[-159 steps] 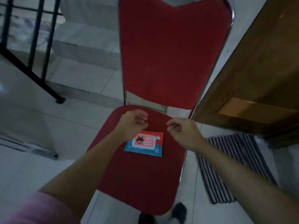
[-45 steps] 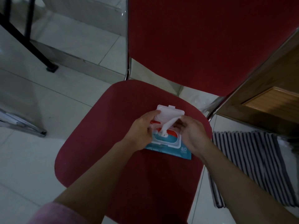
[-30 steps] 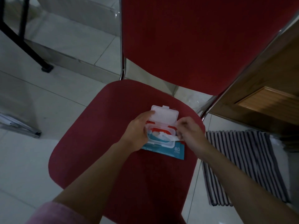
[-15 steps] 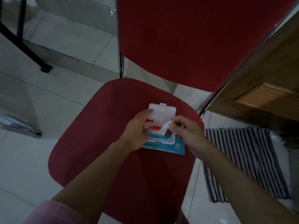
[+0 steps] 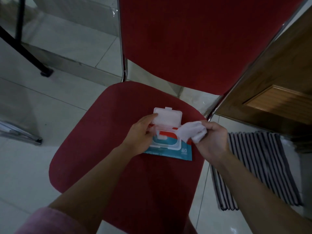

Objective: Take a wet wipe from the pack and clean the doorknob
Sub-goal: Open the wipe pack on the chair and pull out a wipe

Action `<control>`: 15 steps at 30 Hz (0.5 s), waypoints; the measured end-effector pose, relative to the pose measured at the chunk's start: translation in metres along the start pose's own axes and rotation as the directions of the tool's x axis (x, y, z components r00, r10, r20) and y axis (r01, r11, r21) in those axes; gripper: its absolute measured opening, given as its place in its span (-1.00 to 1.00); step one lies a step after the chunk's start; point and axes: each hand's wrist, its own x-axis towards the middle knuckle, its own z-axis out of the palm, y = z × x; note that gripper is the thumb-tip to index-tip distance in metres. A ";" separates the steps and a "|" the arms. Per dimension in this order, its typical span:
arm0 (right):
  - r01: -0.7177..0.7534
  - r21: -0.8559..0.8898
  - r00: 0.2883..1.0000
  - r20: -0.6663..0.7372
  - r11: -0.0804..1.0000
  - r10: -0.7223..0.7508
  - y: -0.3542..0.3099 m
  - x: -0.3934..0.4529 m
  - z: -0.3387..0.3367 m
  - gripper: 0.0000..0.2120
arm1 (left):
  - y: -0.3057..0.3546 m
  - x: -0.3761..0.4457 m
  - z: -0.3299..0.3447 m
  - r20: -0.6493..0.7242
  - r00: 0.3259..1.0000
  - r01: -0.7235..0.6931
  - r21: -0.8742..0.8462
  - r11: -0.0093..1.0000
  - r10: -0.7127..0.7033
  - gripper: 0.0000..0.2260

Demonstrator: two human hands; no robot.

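A blue and red wet wipe pack lies on the seat of a red chair, its white flip lid standing open. My left hand rests on the pack's left side, thumb against the lid, holding it down. My right hand is just right of the pack and pinches a crumpled white wet wipe, which hangs clear of the opening. Another wipe's tip pokes up inside the opening. No doorknob is in view.
A brown wooden door stands at the right behind the chair. A black and white striped mat lies on the pale tiled floor beside the chair. A black metal leg stands at the upper left.
My right hand has pulled the wipe out of the pack and moved right with it. My left hand stays on the pack.
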 end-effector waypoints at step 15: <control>-0.073 -0.141 0.997 0.017 0.987 0.076 0.001 0.005 0.007 -0.92 | 0.009 0.002 0.029 -0.229 0.973 -0.006 0.134 0.991 0.037 -0.31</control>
